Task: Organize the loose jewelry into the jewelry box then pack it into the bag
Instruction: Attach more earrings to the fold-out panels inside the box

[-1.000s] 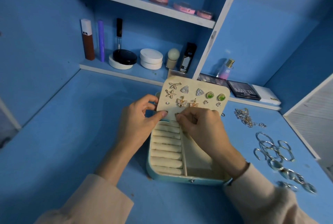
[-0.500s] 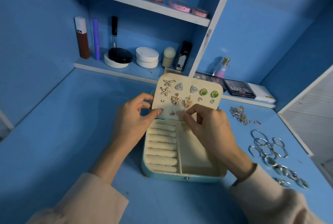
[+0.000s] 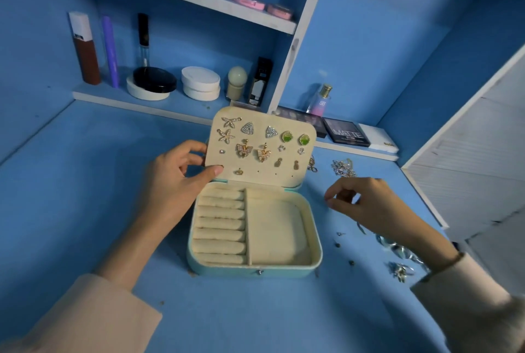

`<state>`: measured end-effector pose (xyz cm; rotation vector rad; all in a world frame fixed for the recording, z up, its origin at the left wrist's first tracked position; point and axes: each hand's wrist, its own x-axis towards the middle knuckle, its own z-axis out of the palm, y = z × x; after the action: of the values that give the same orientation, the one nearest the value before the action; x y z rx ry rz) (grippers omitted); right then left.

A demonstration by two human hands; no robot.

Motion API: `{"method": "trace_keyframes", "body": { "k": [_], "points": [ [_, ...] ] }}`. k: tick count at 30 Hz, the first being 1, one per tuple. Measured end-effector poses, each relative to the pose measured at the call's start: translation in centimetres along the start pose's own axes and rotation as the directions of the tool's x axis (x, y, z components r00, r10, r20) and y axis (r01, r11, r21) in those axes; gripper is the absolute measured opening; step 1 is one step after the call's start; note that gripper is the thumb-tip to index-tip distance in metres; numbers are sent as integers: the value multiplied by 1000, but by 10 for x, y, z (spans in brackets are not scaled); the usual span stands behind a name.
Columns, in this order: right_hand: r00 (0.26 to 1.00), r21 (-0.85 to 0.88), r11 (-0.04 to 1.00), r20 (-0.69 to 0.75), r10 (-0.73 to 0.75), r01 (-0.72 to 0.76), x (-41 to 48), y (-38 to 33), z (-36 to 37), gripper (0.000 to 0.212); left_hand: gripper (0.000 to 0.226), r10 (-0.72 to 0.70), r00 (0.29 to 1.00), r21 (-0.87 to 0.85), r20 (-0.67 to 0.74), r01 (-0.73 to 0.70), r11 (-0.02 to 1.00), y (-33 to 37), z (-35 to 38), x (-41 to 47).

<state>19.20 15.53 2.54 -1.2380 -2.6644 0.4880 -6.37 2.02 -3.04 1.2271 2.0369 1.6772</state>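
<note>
Pinching the lid (image 3: 272, 173) upright with left hand (image 3: 173, 185) to keep it open for loading, box (image 3: 255, 269) sat between the hands, with right hand (image 3: 369, 205) curled near loose jewelry (image 3: 342, 168) right of it, can't tell if holding any.

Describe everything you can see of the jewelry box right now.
The jewelry box is a pale teal, rounded-corner case lying open on the blue table. Its cream-lined lid stands upright, studded with earrings; the left hand pinches the lid's left edge. The base holds empty ring rolls on the left and an empty compartment on the right.
</note>
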Motion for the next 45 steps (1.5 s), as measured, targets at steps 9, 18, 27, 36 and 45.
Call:
{"method": "trace_keyframes", "body": {
  "k": [9,18,27,36,45],
  "points": [
    [996,-22,999,80,38,-36,-9,8,13,11,24,9,1000,-17,1,-9,1000,1,-1,0],
    [1000,-30,999,-20,10,-10,-12,7,23,7,24,25,1000,-19,0,-25,999,0,0,0],
    [995,-29,996,-62,-80,79,-14,14,27,9,26,21,1000,-31,-5,-21,999,0,-1,0],
    [983,-12,986,-75,-166,166,-19,19,25,15,27,27,1000,-29,0,-27,999,1,-1,0],
    [980,37,985,-107,-167,171,-26,18,20,18,27,25,1000,-37,0,-25,999,1,-1,0]
  ]
}}
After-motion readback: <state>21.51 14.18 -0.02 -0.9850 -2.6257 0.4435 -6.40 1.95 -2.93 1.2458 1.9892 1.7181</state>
